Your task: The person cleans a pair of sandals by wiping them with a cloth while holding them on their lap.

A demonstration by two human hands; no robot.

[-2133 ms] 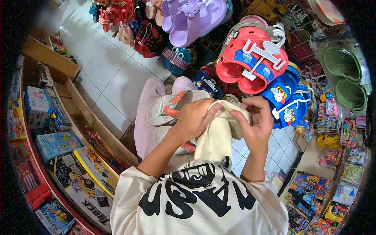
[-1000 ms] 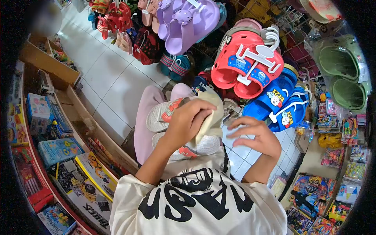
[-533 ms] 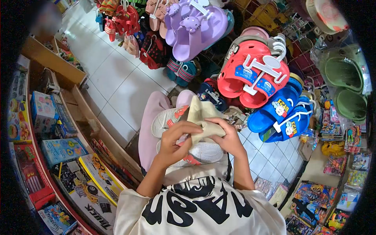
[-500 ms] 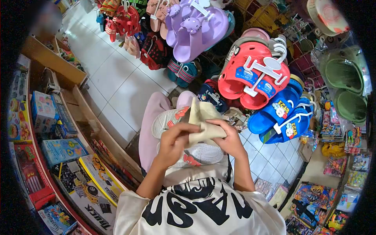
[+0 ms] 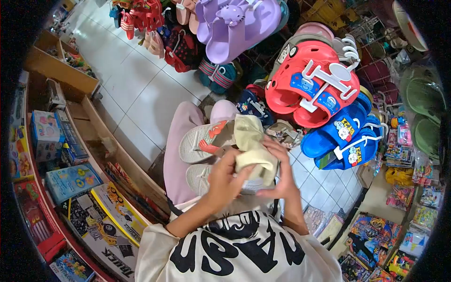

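A pale cream cloth is bunched between my two hands above my lap. My left hand grips its near edge, thumb and fingers closed on the fabric. On the cloth's other side, my right hand curls around it, with the thumb low beside a whitish sole. Beneath lies a pair of light beige sandals; the far sandal carries a red-orange decoration. The near sandal is partly covered by my left hand and the cloth. Pink trousers show under them.
Hanging close on the right are red clogs, blue slides and purple slippers. Green clogs hang farther right. Boxed toys fill the left shelf. White floor tiles run ahead.
The cloth has been turned and bunched differently, now hanging over the sandals' right part. My left hand has moved right and slightly down. My right thumb has dropped lower, toward the sole.
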